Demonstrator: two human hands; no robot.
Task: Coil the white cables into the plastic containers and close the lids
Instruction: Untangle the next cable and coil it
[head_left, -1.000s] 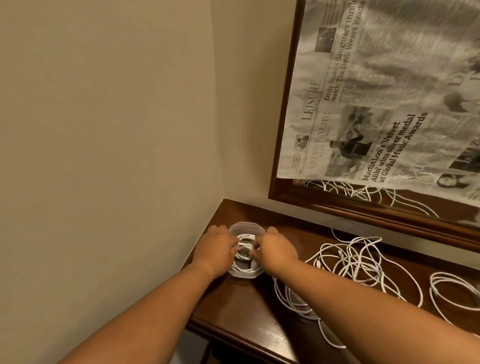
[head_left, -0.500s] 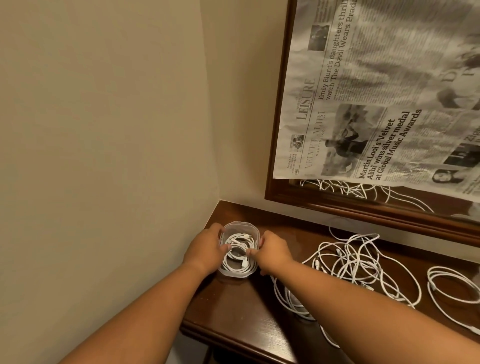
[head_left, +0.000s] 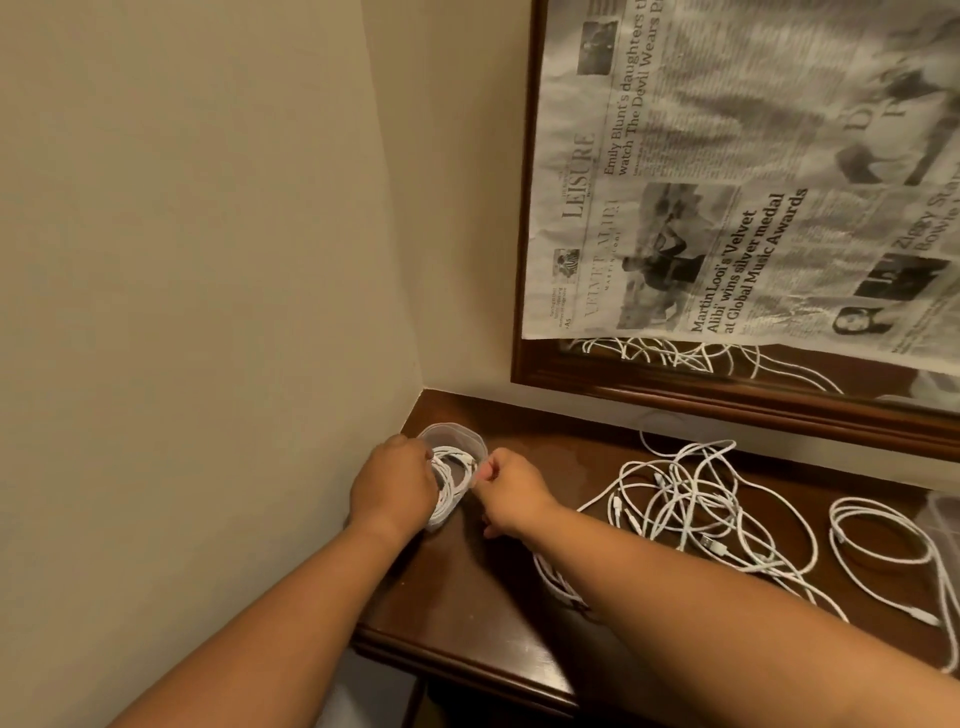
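Observation:
A small clear plastic container (head_left: 451, 435) stands in the back left corner of the dark wooden table (head_left: 488, 608), with no lid on it. A coiled white cable (head_left: 457, 475) lies inside. My left hand (head_left: 395, 486) grips the container's left side, fingers curled over the rim. My right hand (head_left: 511, 493) pinches the container's right rim between thumb and fingers. A loose tangle of white cables (head_left: 685, 499) lies to the right of my right hand. Another looped white cable (head_left: 883, 551) rests further right.
Beige walls meet at the corner beside the container. A wood-framed mirror (head_left: 727, 400) covered with newspaper (head_left: 727, 182) hangs above the table's back edge. Part of another clear container (head_left: 948, 519) shows at the right border. The table's front edge (head_left: 457, 660) runs under my forearms.
My hands have drawn apart from the middle of the container to its two sides. The coiled cable inside is now in plain sight.

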